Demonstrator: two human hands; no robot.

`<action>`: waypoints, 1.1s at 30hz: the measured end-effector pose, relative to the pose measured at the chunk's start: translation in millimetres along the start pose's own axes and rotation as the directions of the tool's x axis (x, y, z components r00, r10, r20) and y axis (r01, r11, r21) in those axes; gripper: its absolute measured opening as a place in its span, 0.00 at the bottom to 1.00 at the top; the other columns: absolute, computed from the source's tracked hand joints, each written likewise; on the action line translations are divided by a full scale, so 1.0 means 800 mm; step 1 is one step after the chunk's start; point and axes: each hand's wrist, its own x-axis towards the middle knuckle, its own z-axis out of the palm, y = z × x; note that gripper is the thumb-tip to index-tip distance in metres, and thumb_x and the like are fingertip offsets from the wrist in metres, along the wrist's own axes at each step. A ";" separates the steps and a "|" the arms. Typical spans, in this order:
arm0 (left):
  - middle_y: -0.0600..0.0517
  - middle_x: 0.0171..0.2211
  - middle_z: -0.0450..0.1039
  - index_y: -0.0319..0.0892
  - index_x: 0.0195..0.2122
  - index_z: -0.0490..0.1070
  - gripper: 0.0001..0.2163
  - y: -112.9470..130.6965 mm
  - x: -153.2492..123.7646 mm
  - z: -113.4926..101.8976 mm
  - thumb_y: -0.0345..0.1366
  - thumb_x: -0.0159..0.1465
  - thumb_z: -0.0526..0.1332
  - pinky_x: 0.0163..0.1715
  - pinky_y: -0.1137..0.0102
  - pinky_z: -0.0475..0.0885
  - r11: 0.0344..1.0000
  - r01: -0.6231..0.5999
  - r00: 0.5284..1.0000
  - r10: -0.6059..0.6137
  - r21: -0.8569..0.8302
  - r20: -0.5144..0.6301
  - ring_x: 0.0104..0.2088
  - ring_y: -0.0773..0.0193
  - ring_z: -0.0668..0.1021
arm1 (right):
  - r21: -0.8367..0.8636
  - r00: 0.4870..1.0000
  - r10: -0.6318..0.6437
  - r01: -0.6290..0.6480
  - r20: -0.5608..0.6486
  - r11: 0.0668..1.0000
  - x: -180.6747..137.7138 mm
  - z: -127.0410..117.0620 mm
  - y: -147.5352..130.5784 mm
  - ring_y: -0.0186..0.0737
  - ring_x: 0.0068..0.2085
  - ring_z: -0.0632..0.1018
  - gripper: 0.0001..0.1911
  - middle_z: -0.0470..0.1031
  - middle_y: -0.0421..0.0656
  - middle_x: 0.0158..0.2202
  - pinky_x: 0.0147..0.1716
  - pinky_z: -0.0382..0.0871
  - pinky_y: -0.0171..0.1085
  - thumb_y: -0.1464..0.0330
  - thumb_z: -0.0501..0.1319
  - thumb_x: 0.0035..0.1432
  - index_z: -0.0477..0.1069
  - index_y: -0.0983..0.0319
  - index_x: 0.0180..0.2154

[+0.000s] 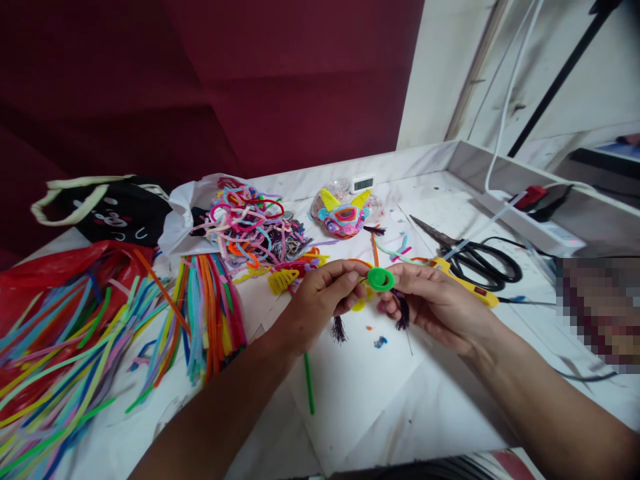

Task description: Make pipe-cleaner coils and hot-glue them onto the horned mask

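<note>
My left hand (320, 297) and my right hand (433, 300) meet above the white table (380, 393). Between their fingertips sits a green pipe cleaner coiled into a flat disc (381, 279). Both hands pinch it, the left from the left side, the right from the right. The loose green tail of the pipe cleaner (309, 383) hangs down below my left hand. A dark purple tassel (401, 310) hangs by my right fingers and another dark tassel (339, 329) under the left. A yellow piece (359, 305) shows just beneath the disc.
Straight pipe cleaners in many colours (75, 353) lie at the left on red plastic. A tangled pile of bent ones (255, 223) is behind. A finished colourful mask shape (345, 217), black scissors (475, 257), a yellow glue gun (467, 285) and a power strip (540, 230) lie at the right.
</note>
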 end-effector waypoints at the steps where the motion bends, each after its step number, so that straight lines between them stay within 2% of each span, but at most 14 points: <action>1: 0.54 0.26 0.69 0.38 0.38 0.73 0.09 0.000 0.000 0.000 0.38 0.60 0.64 0.22 0.77 0.57 1.000 -0.013 1.000 0.013 0.020 -0.009 0.22 0.75 0.65 | 0.001 1.000 -0.009 0.009 -0.006 1.000 0.000 -0.001 -0.001 0.31 0.22 0.74 0.12 0.75 0.42 0.24 0.23 0.70 0.28 0.66 0.73 0.44 0.76 0.65 0.31; 6: 0.54 0.27 0.71 0.38 0.42 0.73 0.08 0.002 -0.003 -0.002 0.36 0.64 0.59 0.24 0.76 0.61 0.946 -0.153 0.986 0.165 0.284 -0.017 0.23 0.74 0.65 | -0.001 1.000 -0.017 0.017 0.016 1.000 0.000 -0.003 -0.002 0.31 0.22 0.73 0.09 0.75 0.42 0.23 0.21 0.67 0.28 0.67 0.70 0.47 0.74 0.64 0.29; 11: 0.54 0.29 0.75 0.41 0.42 0.74 0.08 0.004 -0.006 -0.004 0.35 0.66 0.58 0.26 0.74 0.63 0.725 -0.246 0.952 0.305 0.644 0.020 0.24 0.71 0.69 | 0.040 0.996 -0.077 0.079 -0.046 0.996 0.001 -0.001 -0.001 0.33 0.23 0.71 0.09 0.70 0.39 0.21 0.22 0.65 0.31 0.68 0.70 0.42 0.72 0.63 0.27; 13: 0.54 0.28 0.75 0.41 0.39 0.74 0.07 0.005 -0.007 -0.004 0.36 0.66 0.58 0.26 0.74 0.63 0.654 -0.260 0.940 0.340 0.711 0.032 0.24 0.71 0.69 | 0.037 0.995 -0.078 0.080 -0.056 0.996 0.000 -0.001 -0.001 0.33 0.22 0.70 0.10 0.69 0.38 0.21 0.21 0.63 0.31 0.68 0.70 0.42 0.72 0.62 0.28; 15: 0.55 0.28 0.76 0.42 0.38 0.73 0.06 0.008 -0.008 -0.005 0.36 0.66 0.58 0.26 0.75 0.62 0.623 -0.263 0.931 0.364 0.737 0.024 0.24 0.71 0.70 | 0.038 0.996 -0.065 0.068 -0.058 0.997 0.000 -0.001 -0.001 0.33 0.21 0.70 0.11 0.70 0.39 0.22 0.21 0.62 0.32 0.68 0.70 0.42 0.72 0.62 0.29; 19: 0.55 0.26 0.74 0.41 0.33 0.72 0.08 0.018 -0.008 -0.009 0.38 0.66 0.58 0.25 0.75 0.60 0.623 -0.250 0.916 0.401 0.741 -0.028 0.25 0.70 0.70 | 0.052 0.997 -0.069 0.071 -0.046 0.996 -0.003 0.000 -0.005 0.31 0.21 0.68 0.10 0.69 0.39 0.21 0.18 0.56 0.30 0.68 0.70 0.41 0.72 0.63 0.28; 21: 0.55 0.25 0.72 0.40 0.31 0.71 0.09 0.021 -0.006 -0.012 0.39 0.66 0.58 0.23 0.76 0.59 0.681 -0.227 0.929 0.366 0.697 -0.055 0.23 0.71 0.68 | 0.053 0.997 -0.067 0.069 -0.046 0.996 -0.003 0.000 -0.006 0.30 0.20 0.66 0.10 0.67 0.38 0.19 0.17 0.52 0.29 0.68 0.70 0.41 0.71 0.63 0.26; 23: 0.56 0.24 0.69 0.40 0.31 0.69 0.10 0.019 -0.004 -0.014 0.40 0.66 0.57 0.21 0.76 0.58 0.772 -0.196 0.958 0.281 0.605 -0.049 0.21 0.73 0.65 | 0.058 0.995 -0.075 0.079 -0.058 0.995 -0.003 -0.001 -0.007 0.29 0.19 0.64 0.11 0.66 0.38 0.19 0.17 0.51 0.29 0.69 0.70 0.38 0.71 0.63 0.25; 25: 0.57 0.23 0.67 0.39 0.34 0.70 0.10 0.016 -0.003 -0.014 0.40 0.66 0.57 0.20 0.76 0.58 0.813 -0.180 0.976 0.218 0.554 -0.004 0.20 0.73 0.63 | 0.059 0.994 -0.091 0.095 -0.061 0.994 -0.003 -0.002 -0.008 0.29 0.18 0.64 0.10 0.67 0.39 0.18 0.16 0.51 0.29 0.69 0.70 0.37 0.72 0.64 0.25; 28: 0.57 0.23 0.67 0.40 0.38 0.74 0.09 0.012 -0.004 -0.012 0.40 0.65 0.59 0.22 0.77 0.59 0.751 -0.225 0.972 0.217 0.620 0.091 0.22 0.73 0.66 | 0.036 0.993 -0.110 0.111 -0.033 0.993 -0.003 -0.004 -0.009 0.28 0.18 0.64 0.08 0.66 0.39 0.17 0.17 0.52 0.29 0.69 0.69 0.40 0.72 0.64 0.24; 30: 0.57 0.23 0.68 0.40 0.36 0.76 0.09 0.011 -0.006 -0.009 0.39 0.65 0.60 0.24 0.77 0.60 0.718 -0.266 0.964 0.214 0.643 0.160 0.24 0.73 0.68 | 0.022 0.992 -0.124 0.124 -0.014 0.992 -0.003 -0.005 -0.009 0.28 0.18 0.63 0.08 0.66 0.39 0.17 0.17 0.52 0.28 0.68 0.70 0.42 0.72 0.64 0.25; 33: 0.57 0.22 0.67 0.40 0.33 0.74 0.09 0.012 -0.010 -0.004 0.39 0.66 0.59 0.23 0.78 0.60 0.776 -0.268 0.962 0.188 0.571 0.196 0.22 0.74 0.67 | -0.009 0.990 -0.140 0.140 -0.001 0.990 -0.004 -0.004 -0.009 0.27 0.18 0.63 0.11 0.66 0.38 0.17 0.17 0.51 0.28 0.66 0.72 0.44 0.73 0.64 0.27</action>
